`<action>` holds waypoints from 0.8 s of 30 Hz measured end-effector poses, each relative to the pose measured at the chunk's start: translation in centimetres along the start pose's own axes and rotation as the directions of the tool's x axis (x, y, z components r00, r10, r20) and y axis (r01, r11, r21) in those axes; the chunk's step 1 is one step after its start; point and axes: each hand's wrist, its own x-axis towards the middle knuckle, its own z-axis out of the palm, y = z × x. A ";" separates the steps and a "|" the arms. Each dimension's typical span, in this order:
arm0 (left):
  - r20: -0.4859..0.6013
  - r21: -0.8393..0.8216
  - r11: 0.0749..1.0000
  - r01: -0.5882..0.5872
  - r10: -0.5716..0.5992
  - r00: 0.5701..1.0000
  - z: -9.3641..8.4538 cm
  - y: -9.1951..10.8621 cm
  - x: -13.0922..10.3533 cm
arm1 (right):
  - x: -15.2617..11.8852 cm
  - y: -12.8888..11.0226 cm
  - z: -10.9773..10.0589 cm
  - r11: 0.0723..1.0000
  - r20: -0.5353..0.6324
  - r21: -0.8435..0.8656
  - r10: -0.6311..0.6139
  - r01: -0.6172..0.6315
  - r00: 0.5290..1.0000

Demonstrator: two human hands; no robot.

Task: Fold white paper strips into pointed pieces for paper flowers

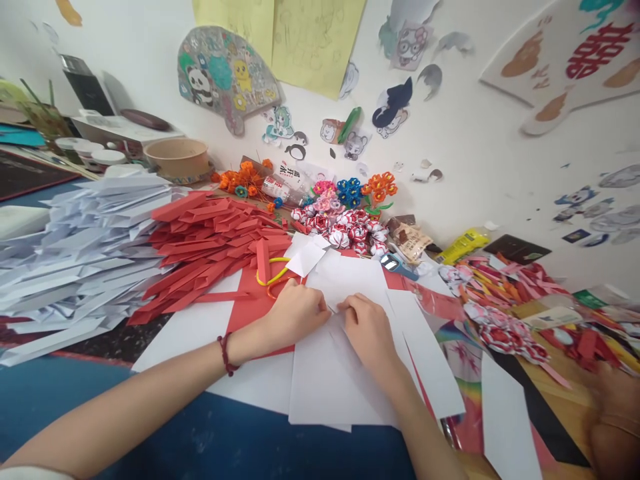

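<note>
My left hand (303, 307), with a dark red bracelet on its wrist, is closed over the stacked white sheets, its fingers curled inward. Just to its right, my right hand (366, 327) is closed too, thumb and forefinger pinched. Between the fingertips runs an edge of white paper (336, 310), which both hands seem to pinch; much of it blends into the white sheets (325, 393) beneath. Scissors (259, 277) with yellow and orange handles lie past my left hand, beside a folded red strip (263, 260). A small folded white piece (305, 257) lies beyond my knuckles.
Heaps of folded white strips (95, 233) and red strips (215, 233) fill the left side. Red-and-white paper flowers (345, 230) stand against the wall. A blue-handled tool (397, 265) lies behind my right hand. At the right edge another person's hand (613, 393) shows, blurred.
</note>
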 end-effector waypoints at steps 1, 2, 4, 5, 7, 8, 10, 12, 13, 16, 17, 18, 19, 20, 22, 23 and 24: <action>-0.016 0.038 0.999 -0.004 0.004 1.000 0.0 0.0 -0.1 | 0.0 0.0 0.0 1.000 -0.005 0.011 0.005 -0.005 1.000; -0.031 0.078 0.997 -0.007 0.009 0.999 0.0 0.0 -0.1 | 0.1 0.0 0.0 1.000 -0.012 0.020 0.011 -0.011 1.000; -0.051 0.138 0.990 -0.011 0.018 0.999 0.1 0.0 -0.2 | 0.1 0.0 0.1 0.999 -0.027 0.029 0.024 -0.023 0.999; -0.054 0.148 0.989 -0.014 0.022 0.998 0.1 0.0 -0.2 | 0.1 0.0 0.1 0.999 -0.034 0.030 0.029 -0.028 0.999; -0.055 0.133 0.991 -0.016 0.023 0.998 0.2 0.1 -0.2 | 0.1 0.0 0.1 0.999 -0.042 0.027 0.035 -0.034 0.999; -0.049 0.112 0.994 -0.016 0.022 0.999 0.3 0.2 -0.3 | 0.1 0.0 0.1 0.999 -0.042 0.023 0.038 -0.037 0.998; -0.025 0.051 0.999 -0.010 0.011 1.000 0.3 0.4 -0.3 | 0.1 -0.1 0.1 0.999 -0.043 0.018 0.044 -0.044 0.998; 0.007 -0.025 1.000 0.014 -0.013 1.000 0.4 0.5 -0.4 | 0.1 -0.1 0.2 0.999 -0.042 0.022 0.045 -0.044 0.998; 0.023 -0.059 0.998 0.027 -0.026 0.999 0.4 0.5 -0.4 | 0.1 0.0 0.2 0.999 -0.042 0.025 0.043 -0.042 0.998; 0.034 -0.097 0.994 0.048 -0.044 0.998 0.5 0.6 -0.4 | 0.1 0.0 0.3 0.999 -0.053 0.041 0.036 -0.034 0.998; 0.026 -0.092 0.995 0.043 -0.041 0.999 0.6 0.6 -0.4 | 0.1 0.0 0.4 0.998 -0.063 0.056 0.028 -0.024 0.998; 0.015 -0.084 0.996 0.035 -0.034 0.999 0.6 0.6 -0.4 | 0.2 0.0 0.4 0.997 -0.078 0.078 0.015 -0.009 0.997; 0.002 -0.077 0.997 0.028 -0.028 1.000 0.6 0.7 -0.4 | 0.2 0.0 0.4 0.994 -0.096 0.105 0.001 0.009 0.995; -0.013 -0.068 0.997 0.021 -0.022 1.000 0.6 0.7 -0.4 | 0.3 0.0 0.4 0.990 -0.109 0.140 -0.012 0.028 0.994; -0.055 -0.039 0.999 0.020 -0.022 0.998 0.4 0.7 -0.3 | 0.5 0.0 0.4 0.972 -0.100 0.229 -0.026 0.049 0.995; -0.083 -0.019 0.999 0.027 -0.028 0.996 0.3 0.7 -0.3 | 0.6 0.0 0.3 0.960 -0.079 0.277 -0.026 0.047 0.997; -0.111 -0.003 0.999 0.034 -0.034 0.993 0.2 0.6 -0.3 | 0.7 0.0 0.3 0.946 -0.060 0.321 -0.021 0.040 0.998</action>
